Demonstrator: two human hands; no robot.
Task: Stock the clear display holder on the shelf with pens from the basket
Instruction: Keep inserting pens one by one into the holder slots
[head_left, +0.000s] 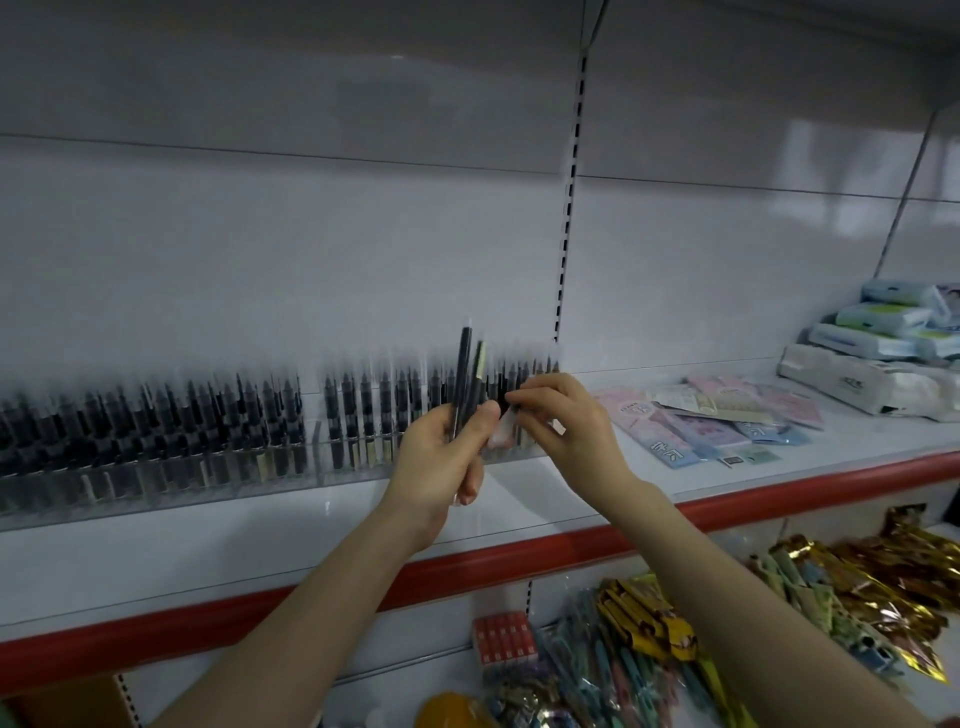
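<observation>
Gripping two dark pens (464, 374) upright, the person's left hand (441, 462) has its fingers wrapped round the lower barrels and the thumb pressed across the front, so the tops stick up well above the fist. Their right hand (566, 431) is just beside it, fingers curled in and the tips pinched on a small pale bit (497, 434) right at the left thumb, though it's too blurry to say what that bit actually is. Both hands are up in front of the clear display holder (208, 486), which sits along the back of the white shelf (260, 551) and is already packed with rows of stocked pens (234, 415) standing upright. Off to the right on the same shelf there are flat pastel packets (717, 421) lying loose, with stacked white packs (883, 322) further back. A red edge strip (467, 569) runs along the shelf front, and below it sit gold foil packets (883, 577) and a red box (504, 644).
</observation>
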